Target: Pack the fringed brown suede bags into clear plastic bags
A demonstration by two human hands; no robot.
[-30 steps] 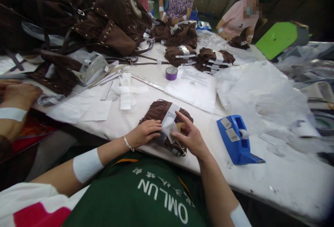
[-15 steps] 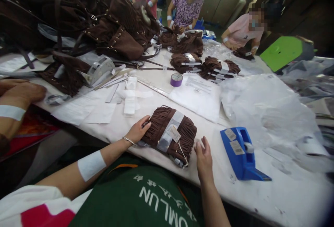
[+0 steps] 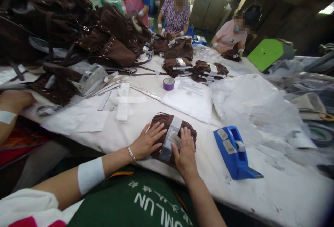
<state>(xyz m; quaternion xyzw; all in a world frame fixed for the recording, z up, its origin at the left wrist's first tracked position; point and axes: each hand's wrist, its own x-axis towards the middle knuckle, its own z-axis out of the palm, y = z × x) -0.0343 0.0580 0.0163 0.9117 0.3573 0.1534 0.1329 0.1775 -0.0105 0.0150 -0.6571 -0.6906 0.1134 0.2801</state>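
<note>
A brown fringed bag [image 3: 163,119] lies flat near the front edge of the white table, with a pale band wrapped round its middle. My left hand [image 3: 148,141] rests on the bag's left side, fingers stretched out. On its right side lies my right hand [image 3: 185,152], also flat with the fingers extended. A small hang tag [image 3: 175,139] shows on the band beside my right thumb. The tag's string is hidden from view. To the right of the bag stands a blue tape dispenser [image 3: 233,154].
Beyond the bag are a purple tape roll [image 3: 168,84], white paper slips [image 3: 122,102] and banded fringed bags [image 3: 210,70]. Brown bags [image 3: 112,42] are heaped at the left. Clear plastic sheeting [image 3: 255,105] covers the right side. A co-worker's hand [image 3: 18,100] is at the left edge; several people stand across the table.
Both hands have moved onto the bag's top: the left from its left edge, the right from beside it. The whole view has shifted slightly.
</note>
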